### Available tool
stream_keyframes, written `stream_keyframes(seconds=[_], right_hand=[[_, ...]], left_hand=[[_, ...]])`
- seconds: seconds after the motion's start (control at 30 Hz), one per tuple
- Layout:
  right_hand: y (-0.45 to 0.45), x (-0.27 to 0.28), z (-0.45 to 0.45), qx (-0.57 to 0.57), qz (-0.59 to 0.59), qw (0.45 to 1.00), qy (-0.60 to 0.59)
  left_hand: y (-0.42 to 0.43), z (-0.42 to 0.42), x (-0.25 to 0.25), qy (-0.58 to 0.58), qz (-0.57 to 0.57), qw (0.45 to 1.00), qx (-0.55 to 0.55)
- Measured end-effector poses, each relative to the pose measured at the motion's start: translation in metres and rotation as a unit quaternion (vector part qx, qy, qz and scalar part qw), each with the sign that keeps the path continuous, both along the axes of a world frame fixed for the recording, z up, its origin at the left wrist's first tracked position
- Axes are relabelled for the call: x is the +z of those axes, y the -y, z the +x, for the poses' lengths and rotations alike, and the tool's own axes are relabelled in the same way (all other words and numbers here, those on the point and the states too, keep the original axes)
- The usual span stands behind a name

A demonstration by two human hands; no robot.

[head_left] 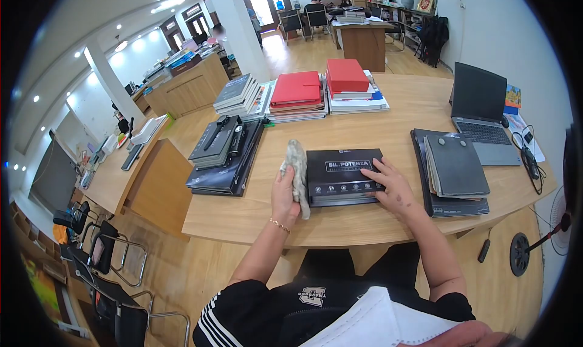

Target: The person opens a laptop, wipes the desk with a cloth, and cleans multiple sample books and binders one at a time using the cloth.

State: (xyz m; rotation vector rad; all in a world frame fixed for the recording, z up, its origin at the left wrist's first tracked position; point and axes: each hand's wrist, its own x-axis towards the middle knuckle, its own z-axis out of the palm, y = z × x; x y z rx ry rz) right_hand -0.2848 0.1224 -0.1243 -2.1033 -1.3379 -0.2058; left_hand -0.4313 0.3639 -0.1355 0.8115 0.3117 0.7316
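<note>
A crumpled grey-white cloth [295,174] is gripped upright in my left hand [285,192], with the fingers closed around it. It hangs along the left side of a black box or thick binder [340,171] marked "SIL.POTENZA", which lies flat on the wooden table in front of me. Over the right end of that black box rests my right hand [390,186], fingers spread on its top and thumb near the front edge. Whether the cloth touches the side of the box I cannot tell.
Left stand stacked black binders [221,158] and grey books [237,95]. Red folders [296,89] and a red box [347,76] are piled at the back. On the right are dark folders [458,164], an open laptop [483,113] and a cable [529,161].
</note>
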Motion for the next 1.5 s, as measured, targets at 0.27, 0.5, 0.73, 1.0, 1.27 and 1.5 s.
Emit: stream_keyframes(seconds=[0.27,0.5,0.73,1.0,1.27,1.5], right_hand=[[-0.002,0.039,0.028,0.015,0.065,0.957,-0.284],[-0.019,0.097,0.085,-0.006,-0.084,0.930,-0.358],[-0.028,0.059,0.111,0.006,0.067,0.909,-0.411],[-0.023,0.043,0.094,0.127,0.212,0.888,-0.389],[-0.020,0.044,0.086,0.120,0.216,0.871,-0.425],[-0.032,0.020,0.101,0.098,0.277,0.845,-0.446]], left_hand=[[0.004,0.025,0.050,0.090,0.139,0.986,-0.037],[0.007,0.060,0.070,0.017,0.345,0.938,0.042],[-0.023,0.092,0.033,-0.027,0.200,0.979,0.032],[-0.019,0.092,0.032,-0.086,0.214,0.970,0.081],[-0.021,0.100,0.028,-0.081,0.234,0.962,0.113],[-0.021,0.083,0.036,-0.006,0.221,0.952,0.212]])
